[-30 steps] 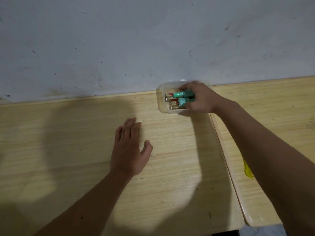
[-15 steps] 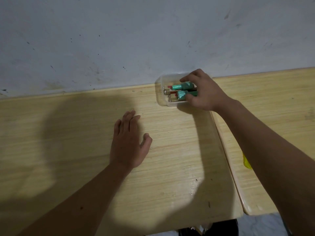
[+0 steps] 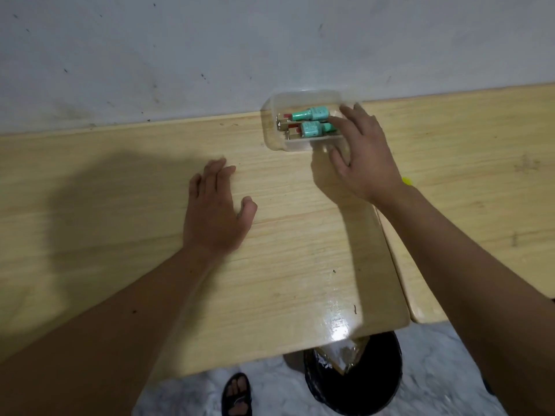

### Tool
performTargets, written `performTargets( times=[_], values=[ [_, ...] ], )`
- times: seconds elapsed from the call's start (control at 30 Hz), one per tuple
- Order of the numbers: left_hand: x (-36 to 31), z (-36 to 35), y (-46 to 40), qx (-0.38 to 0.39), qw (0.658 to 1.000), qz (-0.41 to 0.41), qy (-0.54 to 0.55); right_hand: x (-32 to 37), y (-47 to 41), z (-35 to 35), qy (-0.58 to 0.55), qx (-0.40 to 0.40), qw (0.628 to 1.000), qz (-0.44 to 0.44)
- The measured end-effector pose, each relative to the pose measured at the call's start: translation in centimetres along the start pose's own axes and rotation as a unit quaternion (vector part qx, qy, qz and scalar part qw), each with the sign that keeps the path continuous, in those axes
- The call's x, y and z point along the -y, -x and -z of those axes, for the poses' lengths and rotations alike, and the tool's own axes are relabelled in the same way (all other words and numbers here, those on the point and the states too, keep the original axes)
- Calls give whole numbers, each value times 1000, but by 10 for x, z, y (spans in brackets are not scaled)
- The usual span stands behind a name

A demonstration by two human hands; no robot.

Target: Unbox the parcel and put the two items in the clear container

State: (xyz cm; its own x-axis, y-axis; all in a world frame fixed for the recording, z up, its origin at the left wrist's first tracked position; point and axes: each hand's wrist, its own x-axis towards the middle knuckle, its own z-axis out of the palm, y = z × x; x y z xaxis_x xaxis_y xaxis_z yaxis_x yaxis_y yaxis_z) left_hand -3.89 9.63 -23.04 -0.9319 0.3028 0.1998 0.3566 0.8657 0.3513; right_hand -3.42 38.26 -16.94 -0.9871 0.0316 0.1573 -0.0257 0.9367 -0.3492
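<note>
A clear plastic container stands on the wooden table against the wall. Two teal bottles lie side by side inside it, the far one and the near one, both with gold and red ends pointing left. My right hand hovers at the container's right end with fingers spread, holding nothing; its fingertips overlap the bottles' right ends. Left of the container and nearer to me, my left hand rests flat on the table, palm down, fingers apart.
A second wooden table adjoins on the right, with a narrow seam between. A yellow scrap peeks out beside my right wrist. Below the table's near edge stand a black bin holding cardboard and a sandalled foot.
My right hand has let go of the bottles, opened and drawn back towards me. The view has tilted down, bringing the bin and the foot into sight. The left hand stays flat.
</note>
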Motion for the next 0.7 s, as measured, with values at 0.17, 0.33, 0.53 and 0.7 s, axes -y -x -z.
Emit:
performTargets(
  times=[0.17,0.33,0.53,0.7],
  values=[
    [3,0,2,-3,1000,-7,25,26,45,-14,-16,15,1000,-2],
    [7,4,9,50,995,-31,79,57,95,-46,-9,88,995,-54],
    [15,7,18,116,986,-118,-18,62,105,-64,40,92,992,-75],
    [18,8,26,132,982,-122,-59,62,104,-65,54,93,992,-72]
  ],
)
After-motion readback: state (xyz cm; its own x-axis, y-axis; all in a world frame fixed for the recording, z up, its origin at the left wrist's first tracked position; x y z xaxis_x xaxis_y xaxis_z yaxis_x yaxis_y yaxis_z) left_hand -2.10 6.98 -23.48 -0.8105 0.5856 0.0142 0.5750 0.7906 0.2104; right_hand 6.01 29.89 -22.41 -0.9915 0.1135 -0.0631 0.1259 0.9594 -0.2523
